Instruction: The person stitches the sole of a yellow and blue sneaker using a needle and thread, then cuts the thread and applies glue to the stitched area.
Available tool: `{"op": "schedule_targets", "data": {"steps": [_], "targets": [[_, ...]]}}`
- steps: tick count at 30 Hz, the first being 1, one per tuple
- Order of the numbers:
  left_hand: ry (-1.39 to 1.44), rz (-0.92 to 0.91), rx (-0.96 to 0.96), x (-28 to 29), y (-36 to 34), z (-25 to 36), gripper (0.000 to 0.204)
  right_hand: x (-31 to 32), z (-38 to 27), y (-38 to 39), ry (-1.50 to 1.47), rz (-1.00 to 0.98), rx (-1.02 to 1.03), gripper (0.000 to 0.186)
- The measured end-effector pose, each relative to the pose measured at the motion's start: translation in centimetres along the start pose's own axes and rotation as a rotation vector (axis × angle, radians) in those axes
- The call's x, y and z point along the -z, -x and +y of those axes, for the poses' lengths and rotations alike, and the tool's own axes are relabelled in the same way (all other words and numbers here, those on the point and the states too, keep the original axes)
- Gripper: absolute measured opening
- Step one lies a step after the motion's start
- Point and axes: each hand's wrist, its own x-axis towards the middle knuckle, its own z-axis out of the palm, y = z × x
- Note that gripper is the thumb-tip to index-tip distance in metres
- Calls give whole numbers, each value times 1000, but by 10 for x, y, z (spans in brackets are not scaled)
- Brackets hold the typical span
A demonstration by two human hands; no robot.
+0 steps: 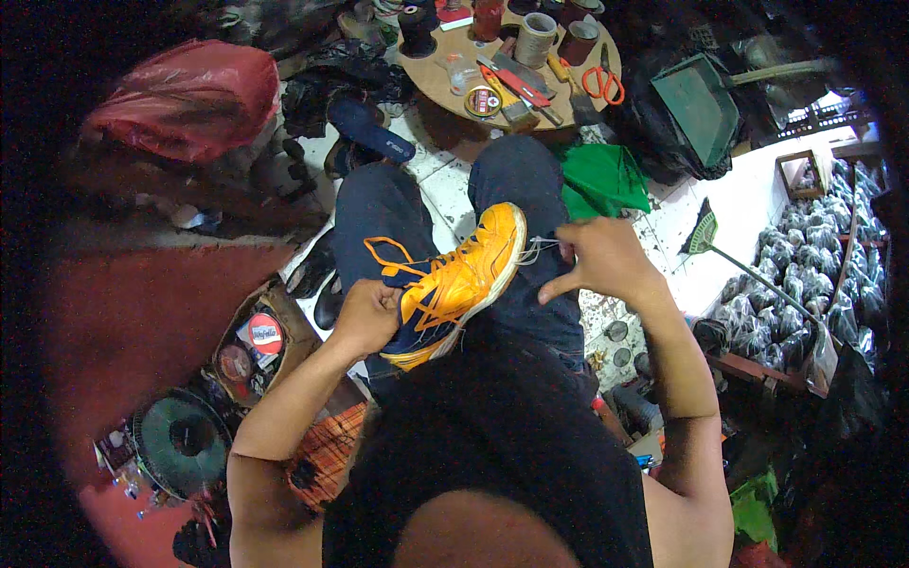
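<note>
A yellow athletic shoe (459, 284) with navy heel and orange laces lies on its side across my dark-trousered legs. My left hand (371, 317) grips it at the heel collar, fingers closed. Thin white thread (535, 244) runs from the toe's sole edge to my right hand (601, 260), whose bent fingers hold it, with the thumb stretched apart and downward. More loose thread hangs along the sole.
Ahead stands a round table (436, 85) with spools, blades and orange scissors (603, 83). Around me are a red plastic bag (185, 95), green cloth (606, 175), green dustpan (691, 118), long-handled rake (703, 232), wrapped bundles (781, 284), a box (237, 383) and a fan (180, 440).
</note>
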Motion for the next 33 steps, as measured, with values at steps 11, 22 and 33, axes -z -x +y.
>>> {"op": "schedule_targets", "data": {"steps": [11, 22, 33], "targets": [[-12, 117, -62, 4, 11, -9, 11, -15, -3, -1, -393, -28, 128, 66], [105, 123, -54, 7, 26, -26, 32, -39, -11, 14, -1036, -30, -77, 33], [134, 302, -129, -10, 31, -23, 28, 9, -34, 20, -704, 291, -397, 36]]}}
